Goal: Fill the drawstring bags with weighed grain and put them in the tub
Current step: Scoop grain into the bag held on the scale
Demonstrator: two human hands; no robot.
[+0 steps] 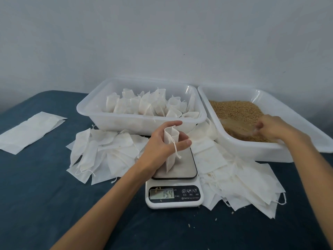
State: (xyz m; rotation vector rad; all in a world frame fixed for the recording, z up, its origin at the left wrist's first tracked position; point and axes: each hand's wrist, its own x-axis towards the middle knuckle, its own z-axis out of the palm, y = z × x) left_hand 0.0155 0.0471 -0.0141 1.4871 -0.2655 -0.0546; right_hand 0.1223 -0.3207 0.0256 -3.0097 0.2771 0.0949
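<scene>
While left hand [162, 141] holds bag [170, 148] on scale [177, 165], right hand [275, 129] blurred, grip unclear.

A scale [173, 193] sits at the front middle of the worktop [54, 204]. Behind it, to the left, stands a tub [140, 121] with filled bags [144, 105] in it. To the right of that tub, touching it, stands a second tub [252, 150] with grain [234, 110] in it. Empty bags [104, 154] lie left of the scale before the first tub; more [243, 181] lie right of the scale. A flat stack of sheets [30, 130] lies far left. A bag [171, 148] stands on the scale's plate.
</scene>
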